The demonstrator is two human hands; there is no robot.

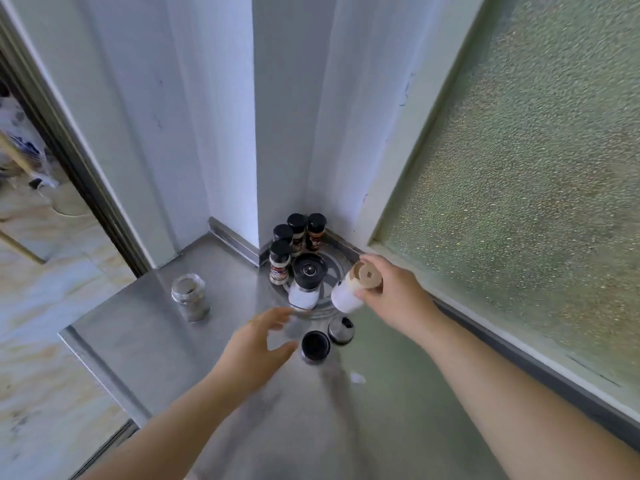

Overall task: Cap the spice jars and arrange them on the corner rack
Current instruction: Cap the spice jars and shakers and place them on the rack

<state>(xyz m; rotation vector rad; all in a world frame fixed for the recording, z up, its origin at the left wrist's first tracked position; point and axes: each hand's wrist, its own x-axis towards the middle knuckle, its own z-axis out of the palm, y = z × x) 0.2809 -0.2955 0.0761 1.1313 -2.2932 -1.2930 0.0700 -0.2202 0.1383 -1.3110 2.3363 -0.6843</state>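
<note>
My right hand [394, 292] grips a white jar with a tan wooden lid [349, 292], held tilted above the right edge of the round metal corner rack [334, 271]. On the rack stand several black-capped spice jars [298, 233] and a salt grinder with a black top [306, 282]. My left hand [258, 344] hovers with fingers apart, just left of an uncapped dark jar [314, 346]. A loose metal cap [341, 329] lies beside that jar. An uncapped glass jar [191, 301] stands to the left.
The steel counter [145, 334] ends in an edge at the left, with tiled floor below. White walls meet in the corner behind the rack. A frosted window [519, 202] runs along the right side. A small white speck [357, 378] lies on the counter.
</note>
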